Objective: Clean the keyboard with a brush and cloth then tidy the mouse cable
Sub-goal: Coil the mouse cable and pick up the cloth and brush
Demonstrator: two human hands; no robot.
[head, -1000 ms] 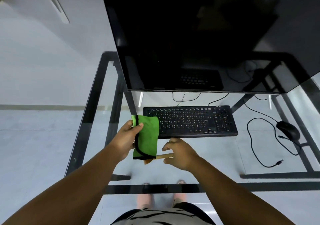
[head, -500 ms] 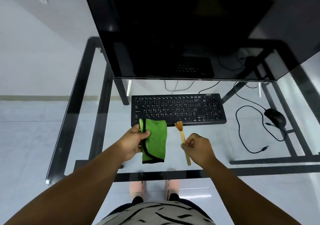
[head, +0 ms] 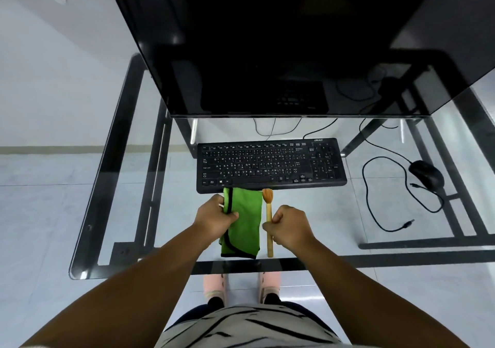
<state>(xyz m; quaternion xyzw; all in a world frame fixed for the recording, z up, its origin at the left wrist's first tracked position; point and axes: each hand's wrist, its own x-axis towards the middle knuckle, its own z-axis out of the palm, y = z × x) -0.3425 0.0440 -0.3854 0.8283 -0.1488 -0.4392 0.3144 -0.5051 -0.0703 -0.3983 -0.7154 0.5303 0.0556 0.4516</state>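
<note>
Left hand [head: 214, 220] grips the green cloth [head: 245, 223] by its left edge; right hand [head: 288, 227] is closed round the brush [head: 269, 221] handle. Brush now points bristles-first at the keyboard [head: 270, 164], tip just short of its near edge; a sec ago it lay crosswise under the cloth. So both tools are up & ready, brushing probably next. Mouse [head: 426, 174] sits far right, cable [head: 385, 187] looping loose on the glass desk [head: 171, 240], untouched.

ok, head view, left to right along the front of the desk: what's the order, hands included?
left hand → green cloth → brush → right hand → loose mouse cable → mouse. The keyboard spans several of these, so it is left out.
</note>
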